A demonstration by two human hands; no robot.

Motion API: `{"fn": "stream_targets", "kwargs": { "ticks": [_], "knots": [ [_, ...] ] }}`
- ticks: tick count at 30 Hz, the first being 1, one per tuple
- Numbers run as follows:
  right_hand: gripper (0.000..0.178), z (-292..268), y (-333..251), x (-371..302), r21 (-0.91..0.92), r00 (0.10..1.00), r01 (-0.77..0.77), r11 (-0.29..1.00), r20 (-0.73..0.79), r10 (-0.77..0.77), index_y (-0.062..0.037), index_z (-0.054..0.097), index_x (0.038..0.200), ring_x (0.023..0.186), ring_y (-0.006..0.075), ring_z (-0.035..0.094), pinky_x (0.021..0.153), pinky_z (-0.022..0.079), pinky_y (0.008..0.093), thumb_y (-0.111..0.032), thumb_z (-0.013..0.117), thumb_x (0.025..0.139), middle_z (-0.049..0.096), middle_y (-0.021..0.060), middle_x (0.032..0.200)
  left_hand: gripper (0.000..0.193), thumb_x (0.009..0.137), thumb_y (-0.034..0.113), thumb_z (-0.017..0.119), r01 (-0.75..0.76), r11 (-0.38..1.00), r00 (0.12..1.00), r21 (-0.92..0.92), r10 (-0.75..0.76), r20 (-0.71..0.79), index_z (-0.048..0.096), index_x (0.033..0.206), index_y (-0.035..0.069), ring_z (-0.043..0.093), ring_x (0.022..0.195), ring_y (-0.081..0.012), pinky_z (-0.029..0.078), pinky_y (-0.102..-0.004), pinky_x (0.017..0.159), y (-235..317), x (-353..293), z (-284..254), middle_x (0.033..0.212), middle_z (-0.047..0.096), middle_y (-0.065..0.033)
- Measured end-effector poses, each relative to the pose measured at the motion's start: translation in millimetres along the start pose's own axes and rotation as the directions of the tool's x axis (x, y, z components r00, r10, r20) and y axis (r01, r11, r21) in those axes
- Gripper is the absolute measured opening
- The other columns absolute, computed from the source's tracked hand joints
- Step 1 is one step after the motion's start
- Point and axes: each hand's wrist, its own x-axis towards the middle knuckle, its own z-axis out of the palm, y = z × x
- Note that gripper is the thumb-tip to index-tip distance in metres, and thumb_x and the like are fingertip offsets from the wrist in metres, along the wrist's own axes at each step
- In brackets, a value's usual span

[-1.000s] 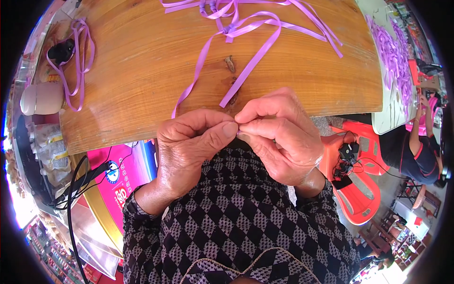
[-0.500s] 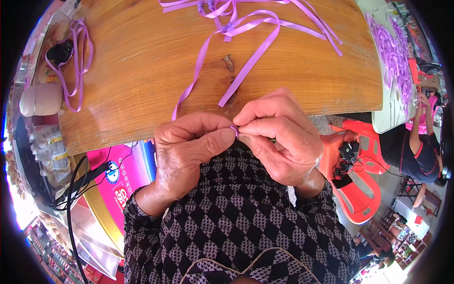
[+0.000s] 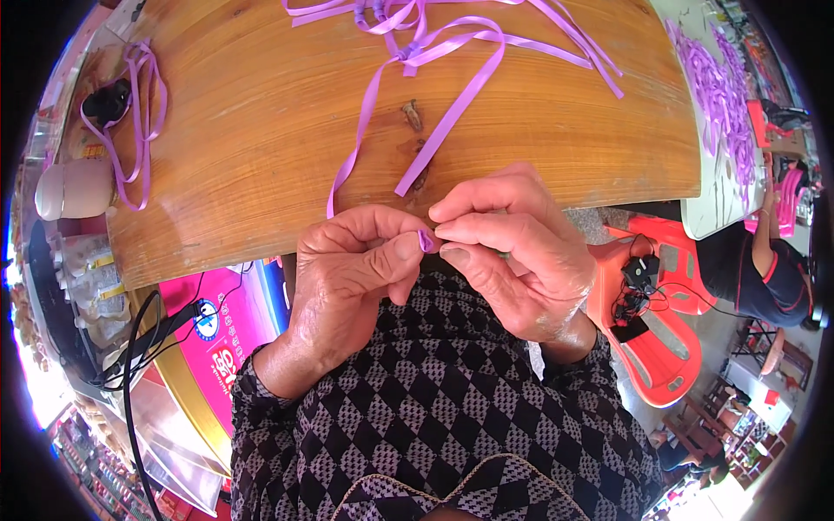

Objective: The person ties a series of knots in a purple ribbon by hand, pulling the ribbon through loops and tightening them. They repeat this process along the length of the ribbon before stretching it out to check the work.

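A small folded piece of purple ribbon (image 3: 426, 240) is pinched between the thumb and forefinger of my left hand (image 3: 352, 260), in front of my chest by the table's near edge. Right beside it is my right hand (image 3: 521, 252), its thumb and forefinger apart with a gap between them; the fingertips come close to the fold. On the wooden table (image 3: 261, 130) lie long purple ribbons (image 3: 456, 108) joined by small knots. One strand runs down to the back of my left hand, where its end is hidden.
At the table's left are a ribbon loop (image 3: 156, 95) around a black object (image 3: 108, 102) and a pale rounded container (image 3: 76, 187). Many purple ribbons (image 3: 717, 104) hang over a white surface at right. A red plastic chair (image 3: 660, 365) holds black cables. Another person (image 3: 773, 269) is at far right.
My right thumb and forefinger have parted and come slightly away from the folded ribbon. My left hand keeps its pinch, and more of the fold shows.
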Motion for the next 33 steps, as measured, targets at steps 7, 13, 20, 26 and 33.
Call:
{"fn": "stream_targets", "kwargs": {
  "ticks": [7,13,20,26,33],
  "knots": [
    [0.022,5,3,-1,-0.079,0.998,0.039,0.996,-0.041,-0.042,0.0004,0.059,0.087,0.074,0.0206,0.054,0.064,0.043,0.0287,0.008,0.065,0.068,0.059,0.0116,0.091,0.014,0.083,0.009,0.058,0.011,0.999,0.999,0.048,-0.008,-0.05,0.059,0.088,-0.004,0.048,0.055,-0.0076,0.038,-0.0186,0.05,4,-1,7,0.068,0.057,-0.0042],
    [0.022,10,4,0,-0.204,0.993,0.08,0.976,-0.072,-0.096,0.0016,0.058,0.083,0.071,0.0229,0.054,0.06,0.043,0.0295,0.009,0.066,0.064,0.059,0.0119,0.088,0.013,0.084,0.009,0.057,-0.003,0.993,0.997,0.119,0.012,-0.076,0.061,0.089,-0.003,0.046,0.054,-0.005,0.033,-0.0179,0.049,3,-3,6,0.066,0.06,-0.0054],
    [0.021,10,3,0,-0.224,0.993,0.096,0.97,-0.043,-0.108,0.0022,0.058,0.083,0.071,0.0233,0.054,0.06,0.043,0.0295,0.008,0.066,0.065,0.059,0.0121,0.088,0.013,0.085,0.009,0.057,-0.017,0.991,0.994,0.131,0.031,-0.102,0.061,0.091,-0.002,0.049,0.056,-0.0048,0.033,-0.016,0.05,-3,-2,2,0.067,0.06,-0.0041],
    [0.018,6,2,-2,-0.115,0.996,0.021,0.993,-0.082,-0.03,0.0021,0.058,0.085,0.073,0.0218,0.053,0.063,0.043,0.0292,0.006,0.065,0.069,0.059,0.0133,0.09,0.014,0.086,0.009,0.056,-0.205,0.949,0.972,0.238,0.225,-0.06,0.058,0.093,-0.003,0.053,0.065,-0.0064,0.042,-0.0163,0.059,-7,-3,2,0.079,0.06,-0.0042],
    [0.018,9,2,0,-0.138,0.996,0.049,0.989,-0.066,-0.059,0.0022,0.058,0.084,0.072,0.0222,0.054,0.062,0.042,0.0299,0.006,0.066,0.068,0.059,0.0138,0.09,0.014,0.086,0.005,0.056,-0.352,0.875,0.92,0.332,0.388,-0.047,0.056,0.097,-0.003,0.054,0.069,-0.0066,0.045,-0.0175,0.062,-16,-5,4,0.084,0.059,-0.0041]
  ]
}}
